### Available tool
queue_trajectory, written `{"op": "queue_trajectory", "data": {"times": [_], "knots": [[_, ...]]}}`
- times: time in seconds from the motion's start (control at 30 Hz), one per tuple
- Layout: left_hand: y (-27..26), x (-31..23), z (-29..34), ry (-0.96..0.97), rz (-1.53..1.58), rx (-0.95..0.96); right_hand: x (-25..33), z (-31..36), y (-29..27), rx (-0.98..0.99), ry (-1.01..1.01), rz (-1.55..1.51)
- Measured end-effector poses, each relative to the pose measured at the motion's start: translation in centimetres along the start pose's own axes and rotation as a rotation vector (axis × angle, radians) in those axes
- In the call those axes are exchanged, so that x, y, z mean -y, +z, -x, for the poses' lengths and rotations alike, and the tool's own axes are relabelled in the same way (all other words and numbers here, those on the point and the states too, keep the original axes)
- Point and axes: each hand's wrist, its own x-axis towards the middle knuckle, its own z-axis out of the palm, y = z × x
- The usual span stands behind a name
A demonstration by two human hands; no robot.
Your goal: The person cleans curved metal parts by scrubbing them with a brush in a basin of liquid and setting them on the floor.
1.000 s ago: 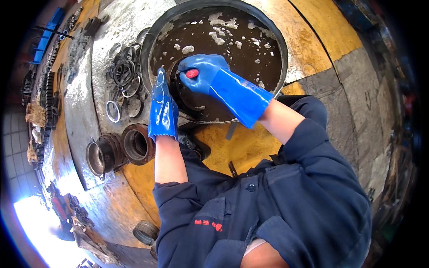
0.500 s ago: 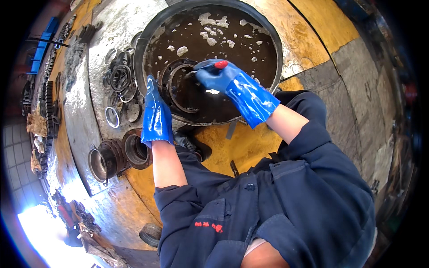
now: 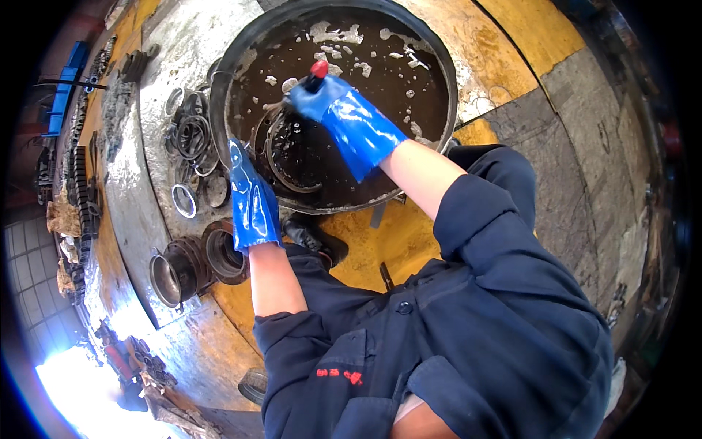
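A dark round metal ring [image 3: 271,162] with holes in its flange leans at a tilt in the left part of a wide tub [image 3: 452,95] of murky brown liquid. My left hand [image 3: 252,201], in a blue rubber glove, is at the ring's left edge by the tub rim and steadies it; the fingertips are partly hidden. In the matching glove, my right hand [image 3: 322,99] is closed round a dark-handled tool [image 3: 319,69] with a red end, over the ring's upper edge. The tool's working end is hidden beneath the hand. Droplets show inside the ring.
Several thin metal rings [image 3: 193,137] lie left of the tub on metal sheeting. Two hollow flanged housings [image 3: 172,274] [image 3: 223,251] stand nearer me. Another round part [image 3: 253,384] lies at lower left. My shoe [image 3: 316,238] is close below the tub.
My right hand has moved left and away from me across the ring, and the tool's red end now points up. My left hand stays at the ring's edge. Droplets now show inside the ring.
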Motion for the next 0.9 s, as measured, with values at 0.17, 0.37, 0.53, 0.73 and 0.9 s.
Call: {"op": "queue_trajectory", "data": {"times": [0.17,0.37,0.53,0.73,0.9], "knots": [[1.7,-0.2,0.0,-0.008,0.005,0.034,-5.8,-1.7,-1.6,-0.069,0.301,0.129],[1.9,0.1,0.3,0.038,-0.055,-0.037,-3.7,0.8,-2.4,-0.160,0.207,-0.154],[2.0,-0.4,0.3,-0.003,-0.002,0.054,-3.6,2.2,-1.2,-0.127,0.180,-0.052],[0.9,0.2,0.4,-0.017,0.016,0.045,-3.1,2.8,-2.4,-0.191,0.112,-0.239],[1.1,1.1,-0.3,-0.043,0.058,0.094,-6.0,2.0,-1.0,-0.099,0.155,-0.072]]}}
